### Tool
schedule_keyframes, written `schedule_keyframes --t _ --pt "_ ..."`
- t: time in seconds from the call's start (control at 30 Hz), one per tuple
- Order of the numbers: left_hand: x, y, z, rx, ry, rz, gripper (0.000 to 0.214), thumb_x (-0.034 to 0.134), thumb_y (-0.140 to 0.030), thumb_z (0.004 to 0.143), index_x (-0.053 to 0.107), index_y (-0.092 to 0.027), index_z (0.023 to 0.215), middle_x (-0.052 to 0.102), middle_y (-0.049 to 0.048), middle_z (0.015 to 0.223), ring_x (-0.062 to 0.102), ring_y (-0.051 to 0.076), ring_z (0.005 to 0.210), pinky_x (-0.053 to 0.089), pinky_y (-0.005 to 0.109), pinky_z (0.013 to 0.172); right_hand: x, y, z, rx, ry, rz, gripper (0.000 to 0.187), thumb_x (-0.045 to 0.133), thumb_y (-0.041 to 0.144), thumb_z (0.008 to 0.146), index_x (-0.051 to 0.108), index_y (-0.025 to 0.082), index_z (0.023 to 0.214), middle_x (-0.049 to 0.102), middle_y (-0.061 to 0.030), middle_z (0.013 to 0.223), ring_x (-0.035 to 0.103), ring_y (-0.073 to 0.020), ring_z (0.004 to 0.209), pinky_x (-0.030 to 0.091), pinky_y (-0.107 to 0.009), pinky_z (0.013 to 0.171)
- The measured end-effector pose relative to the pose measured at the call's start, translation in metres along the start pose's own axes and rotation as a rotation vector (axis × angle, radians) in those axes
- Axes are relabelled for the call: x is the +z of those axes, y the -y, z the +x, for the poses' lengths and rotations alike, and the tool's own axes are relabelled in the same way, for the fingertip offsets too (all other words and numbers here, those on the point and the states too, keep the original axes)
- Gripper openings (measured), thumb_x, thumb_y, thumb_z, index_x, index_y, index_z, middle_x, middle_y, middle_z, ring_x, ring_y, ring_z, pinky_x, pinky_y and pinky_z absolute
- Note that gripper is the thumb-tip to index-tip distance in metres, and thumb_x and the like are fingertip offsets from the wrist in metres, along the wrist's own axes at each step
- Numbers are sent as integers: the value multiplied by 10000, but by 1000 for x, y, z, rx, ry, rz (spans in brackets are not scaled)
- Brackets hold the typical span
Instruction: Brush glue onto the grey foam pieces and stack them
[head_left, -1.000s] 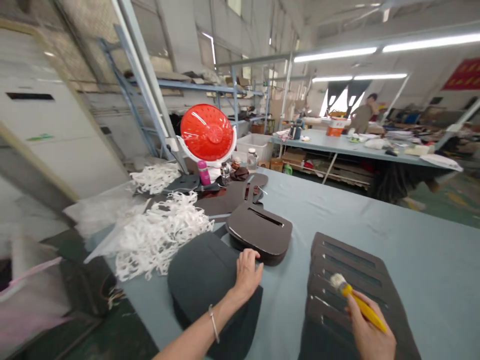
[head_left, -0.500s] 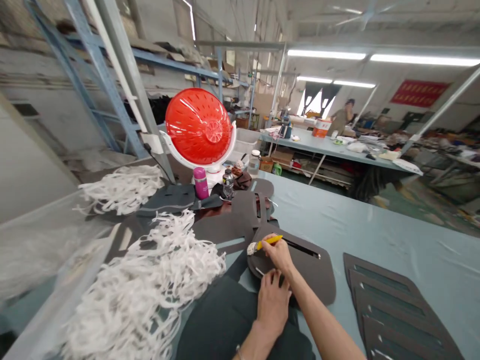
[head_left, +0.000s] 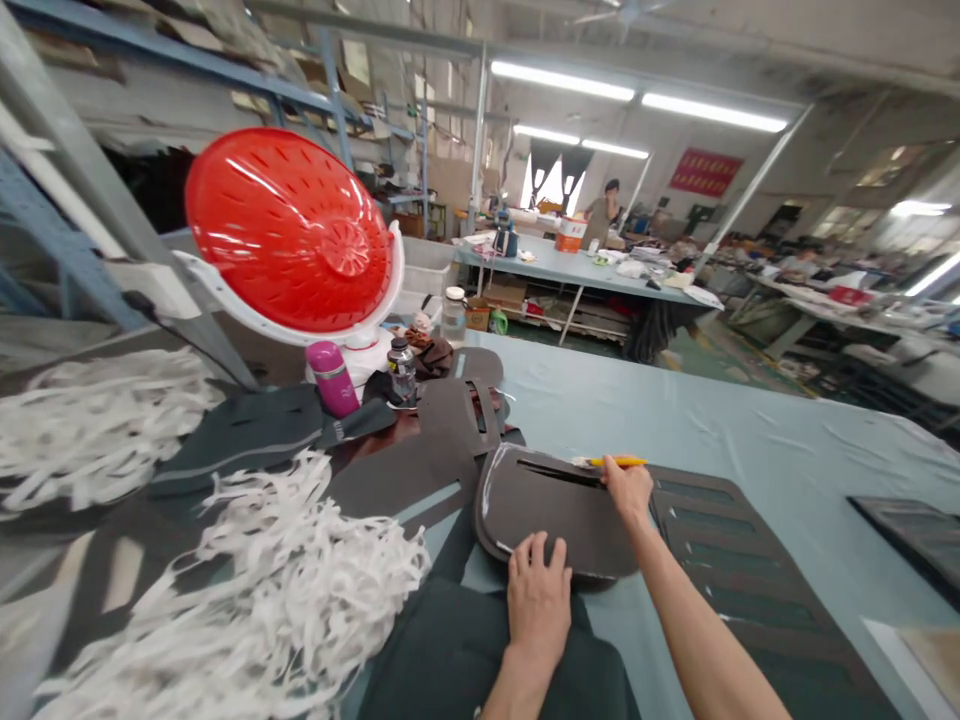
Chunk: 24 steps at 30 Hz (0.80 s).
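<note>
Your right hand (head_left: 628,490) pinches the yellow brush (head_left: 611,461) along the far slot (head_left: 559,473) of the dark pad (head_left: 551,525), while your left hand (head_left: 538,600) lies open on its near edge, bracing it steady.

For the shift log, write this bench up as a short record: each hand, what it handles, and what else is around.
Left hand: flat on a dark grey rounded foam panel, near its lower edge
Right hand: gripping a slim yellow-handled brush at the panel's slot
Beside: dark grey slotted foam sheet on pale blue cloth
Rest: white shredded plastic strips; red perforated dome on a white stand; magenta flask; co-worker at a far table
</note>
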<state>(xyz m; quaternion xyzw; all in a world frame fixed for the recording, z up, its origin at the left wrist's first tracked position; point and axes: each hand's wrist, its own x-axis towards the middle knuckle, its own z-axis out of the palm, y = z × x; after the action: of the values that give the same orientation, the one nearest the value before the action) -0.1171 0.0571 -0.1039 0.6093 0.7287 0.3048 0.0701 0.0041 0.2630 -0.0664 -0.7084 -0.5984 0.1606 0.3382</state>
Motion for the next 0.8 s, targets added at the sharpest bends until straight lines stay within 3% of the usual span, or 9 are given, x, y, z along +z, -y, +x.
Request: schedule_keyframes --t 0.1,0.23,0.33,0.43,0.53,0.63,0.7,0.8 --pt "-2 -3 0 22 9 33 344 463 -246 867 514 -277 1206 463 84 1243 408 279 1137 386 492 952 -46 -41 15 71 -128 -146 369 461 426 729 683 137 675 625 -88 537 608 -255 647 402 -320 658" --pt "-3 -8 1 44 15 81 337 425 -247 882 518 -264 1205 463 97 1243 403 289 1134 389 483 923 -68 -58 2 78 -108 -26 416 479 503 734 677 137 732 638 -71 558 614 -225 625 416 -300 666" --pt "-2 -12 -1 56 27 100 342 426 -256 881 518 -259 1210 461 104 1244 402 293 1131 383 479 918 -76 -71 -37 128 -96 88 453 473 563 739 649 147 722 630 -47 539 599 -195 553 422 -282 643" --pt "-2 -14 -4 40 35 79 345 447 -260 871 521 -259 1208 463 109 1253 402 298 1132 374 487 922 -99 -85 -90 171 -124 47 435 473 576 749 616 170 682 610 -27 513 578 -189 521 413 -285 632" --pt "-10 -7 3 27 78 -33 311 441 -283 877 549 -260 1168 500 93 1226 437 276 1107 374 475 933 -118 -75 -139 181 -206 -15 382 489 543 763 598 185 687 608 -20 535 565 -188 534 400 -283 620" --pt "-27 14 27 -18 114 -289 311 333 -290 919 560 -229 1122 572 64 1139 510 199 1055 403 380 943 -100 -29 -174 61 -211 116 323 511 498 796 588 190 732 622 -17 617 568 -170 582 405 -261 619" --pt "-40 34 46 -82 77 -426 336 273 -274 931 538 -201 1123 600 57 1104 547 158 1028 423 323 929 -69 11 -194 -98 -42 319 290 509 465 824 588 192 768 628 -16 683 569 -153 606 423 -248 618" --pt "-52 63 67 -122 106 -383 313 289 -245 919 528 -185 1111 637 53 1028 584 153 962 449 316 879 -24 48 -217 -279 194 513 246 502 414 843 600 189 825 630 -22 746 575 -143 632 449 -249 640"
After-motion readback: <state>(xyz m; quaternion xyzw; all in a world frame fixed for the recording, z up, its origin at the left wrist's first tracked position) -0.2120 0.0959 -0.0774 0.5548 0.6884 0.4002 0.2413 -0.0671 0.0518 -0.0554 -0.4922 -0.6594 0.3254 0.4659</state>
